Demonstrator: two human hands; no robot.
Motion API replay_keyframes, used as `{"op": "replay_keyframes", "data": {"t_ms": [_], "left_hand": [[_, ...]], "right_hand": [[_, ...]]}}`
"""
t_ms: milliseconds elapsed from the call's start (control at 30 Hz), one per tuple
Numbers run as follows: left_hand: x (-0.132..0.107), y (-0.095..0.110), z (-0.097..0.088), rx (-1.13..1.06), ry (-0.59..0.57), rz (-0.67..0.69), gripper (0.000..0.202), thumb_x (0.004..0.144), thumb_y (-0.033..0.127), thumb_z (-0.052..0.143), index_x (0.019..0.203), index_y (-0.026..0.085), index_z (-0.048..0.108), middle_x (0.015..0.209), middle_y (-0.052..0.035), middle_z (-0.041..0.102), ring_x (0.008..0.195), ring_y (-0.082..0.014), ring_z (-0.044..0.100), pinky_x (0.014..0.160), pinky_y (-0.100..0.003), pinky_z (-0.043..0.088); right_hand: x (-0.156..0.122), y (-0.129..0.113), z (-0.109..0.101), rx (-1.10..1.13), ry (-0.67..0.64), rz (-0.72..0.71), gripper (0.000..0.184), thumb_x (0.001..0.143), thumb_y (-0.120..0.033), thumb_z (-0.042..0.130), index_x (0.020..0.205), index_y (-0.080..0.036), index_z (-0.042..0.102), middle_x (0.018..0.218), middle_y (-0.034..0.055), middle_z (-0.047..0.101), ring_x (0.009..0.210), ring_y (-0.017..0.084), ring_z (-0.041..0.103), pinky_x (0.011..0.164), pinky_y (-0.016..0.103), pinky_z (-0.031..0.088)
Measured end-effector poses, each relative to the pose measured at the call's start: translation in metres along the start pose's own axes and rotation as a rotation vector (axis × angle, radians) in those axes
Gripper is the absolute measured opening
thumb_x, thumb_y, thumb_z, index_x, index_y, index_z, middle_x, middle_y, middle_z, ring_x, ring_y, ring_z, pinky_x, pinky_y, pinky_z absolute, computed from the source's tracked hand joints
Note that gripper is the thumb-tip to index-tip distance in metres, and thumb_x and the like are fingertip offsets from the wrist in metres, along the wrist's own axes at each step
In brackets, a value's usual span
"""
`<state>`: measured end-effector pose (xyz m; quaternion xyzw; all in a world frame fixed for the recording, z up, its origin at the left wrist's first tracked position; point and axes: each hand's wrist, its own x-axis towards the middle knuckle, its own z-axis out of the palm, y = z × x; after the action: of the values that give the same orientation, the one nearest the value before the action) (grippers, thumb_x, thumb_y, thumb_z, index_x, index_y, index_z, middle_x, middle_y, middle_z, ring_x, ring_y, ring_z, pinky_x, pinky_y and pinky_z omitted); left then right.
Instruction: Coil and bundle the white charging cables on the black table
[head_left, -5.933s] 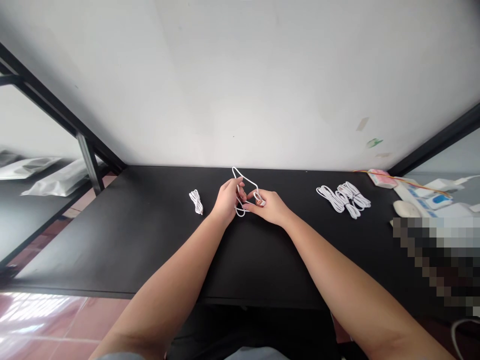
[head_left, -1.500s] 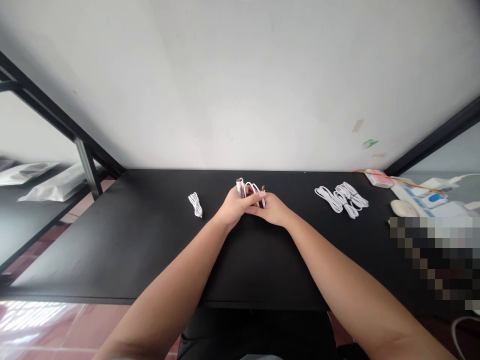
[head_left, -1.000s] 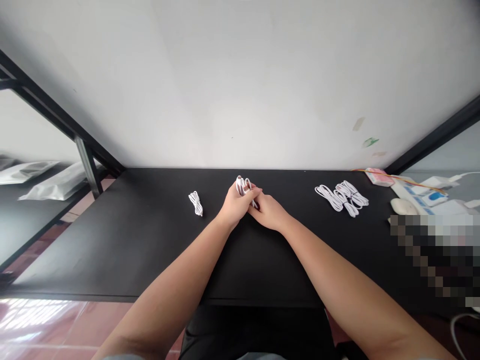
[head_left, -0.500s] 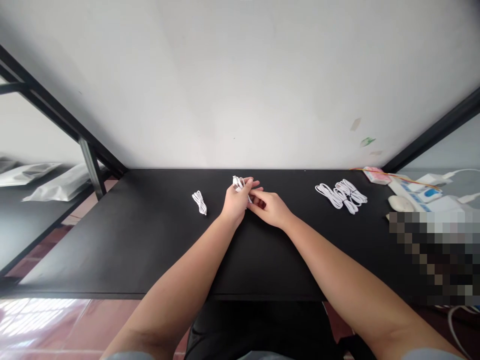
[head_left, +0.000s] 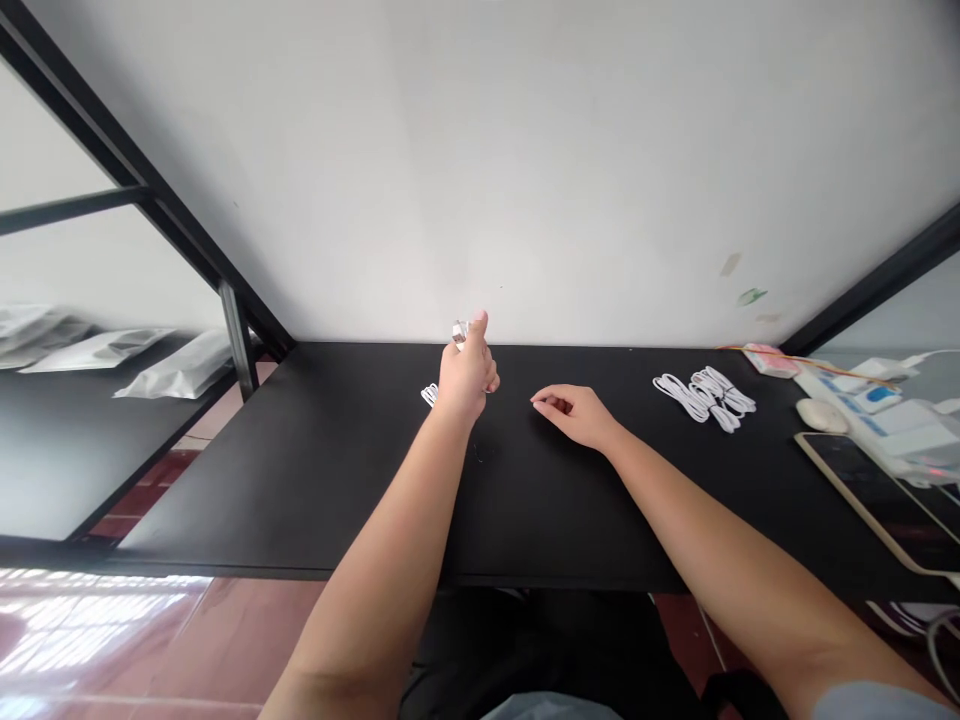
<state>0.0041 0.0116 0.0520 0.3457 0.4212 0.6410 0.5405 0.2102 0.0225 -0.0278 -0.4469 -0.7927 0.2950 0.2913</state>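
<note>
My left hand is raised over the back of the black table, closed around a white cable whose plug end pokes out beside the thumb; the rest is hidden in the fist. Behind the wrist a small coiled white cable lies on the table, mostly covered by the hand. My right hand hovers to the right, apart from the left, with thumb and fingertips pressed together. Whether anything tiny is pinched there I cannot make out. Under the left hand a thin thread-like piece shows faintly on the tabletop.
Several bundled white cables lie at the right rear. Beyond them are a pink-and-white box, a white mouse, a power strip with chargers and a phone. Plastic bags rest on a shelf at left.
My hands have parted: the left lifted away with the white cable, its fingers now wrapped round it, and the right drew off to the right. The view has shifted slightly.
</note>
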Motion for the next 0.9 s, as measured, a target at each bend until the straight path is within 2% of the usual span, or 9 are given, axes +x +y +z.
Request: {"op": "replay_keyframes", "data": {"t_ms": [67,200,300,367,433,567,667,800,900], "left_hand": [[-0.009,0.015,-0.010,0.046,-0.047,-0.033,0.047,0.085,0.056,0.066,0.066,0.023,0.037,0.046,0.0109,0.022,0.036,-0.0050,0.021,0.034,-0.020,0.021],[-0.041,0.022,-0.048,0.172,-0.057,-0.098,0.039,0.074,0.038,0.081,0.079,0.022,0.046,0.056,0.0098,0.036,0.043,-0.0057,0.032,0.035,-0.017,0.026],[-0.079,0.015,-0.083,0.177,-0.105,-0.175,0.042,0.081,0.048,0.074,0.073,0.020,0.044,0.056,0.0059,0.045,0.042,-0.0055,0.035,0.034,-0.017,0.024],[-0.111,0.007,-0.103,0.148,-0.064,-0.213,0.046,0.086,0.055,0.067,0.069,0.019,0.044,0.054,0.0034,0.050,0.037,-0.0053,0.036,0.033,-0.018,0.023],[-0.145,0.000,-0.116,0.051,-0.056,-0.284,0.048,0.088,0.055,0.065,0.065,0.020,0.043,0.043,0.0076,0.039,0.030,-0.0037,0.023,0.032,-0.019,0.019],[-0.195,-0.009,-0.125,0.030,-0.009,-0.365,0.058,0.084,0.060,0.068,0.054,0.021,0.037,0.037,0.0078,0.025,0.030,-0.0038,0.018,0.035,-0.021,0.013],[-0.204,-0.010,-0.122,0.018,0.047,-0.385,0.062,0.078,0.064,0.072,0.053,0.021,0.033,0.042,0.0088,0.020,0.035,-0.0041,0.014,0.037,-0.021,0.011],[-0.185,-0.008,-0.116,-0.015,0.059,-0.436,0.052,0.081,0.058,0.065,0.056,0.022,0.036,0.046,0.0098,0.017,0.037,-0.0048,0.010,0.036,-0.022,0.011],[-0.166,-0.010,-0.104,-0.049,0.057,-0.433,0.039,0.077,0.050,0.067,0.064,0.020,0.046,0.052,0.0081,0.027,0.042,-0.0061,0.022,0.037,-0.021,0.024]], "right_hand": [[-0.001,-0.004,0.003,0.005,-0.024,-0.024,0.024,0.090,-0.040,0.063,0.099,-0.022,0.076,0.076,0.0012,0.066,0.062,0.013,0.052,0.063,0.028,0.044],[-0.002,-0.020,0.015,0.050,-0.166,-0.108,0.025,0.086,-0.037,0.070,0.106,-0.024,0.076,0.088,0.0022,0.068,0.063,0.011,0.050,0.066,0.027,0.046],[-0.002,-0.032,0.025,0.019,-0.309,-0.193,0.038,0.081,-0.041,0.077,0.117,-0.029,0.074,0.096,0.0026,0.067,0.072,0.013,0.052,0.071,0.027,0.046],[-0.001,-0.037,0.030,-0.012,-0.330,-0.204,0.037,0.081,-0.042,0.078,0.116,-0.031,0.075,0.098,0.0024,0.065,0.076,0.014,0.055,0.073,0.028,0.045],[0.000,-0.040,0.034,-0.023,-0.326,-0.202,0.031,0.082,-0.041,0.078,0.111,-0.031,0.077,0.097,0.0024,0.065,0.079,0.014,0.057,0.075,0.029,0.045],[0.002,-0.043,0.040,-0.020,-0.332,-0.225,0.016,0.083,-0.038,0.077,0.095,-0.028,0.081,0.095,0.0025,0.065,0.080,0.015,0.059,0.074,0.029,0.044],[0.002,-0.045,0.044,-0.025,-0.333,-0.236,0.011,0.084,-0.034,0.076,0.090,-0.027,0.080,0.093,0.0023,0.065,0.076,0.013,0.058,0.072,0.028,0.043],[-0.001,-0.048,0.047,0.009,-0.327,-0.238,0.008,0.086,-0.030,0.073,0.087,-0.024,0.078,0.091,0.0023,0.065,0.072,0.012,0.057,0.069,0.028,0.043],[0.000,-0.042,0.041,0.084,-0.267,-0.222,0.010,0.086,-0.030,0.071,0.087,-0.021,0.076,0.087,0.0025,0.063,0.069,0.012,0.056,0.067,0.027,0.044]]}}
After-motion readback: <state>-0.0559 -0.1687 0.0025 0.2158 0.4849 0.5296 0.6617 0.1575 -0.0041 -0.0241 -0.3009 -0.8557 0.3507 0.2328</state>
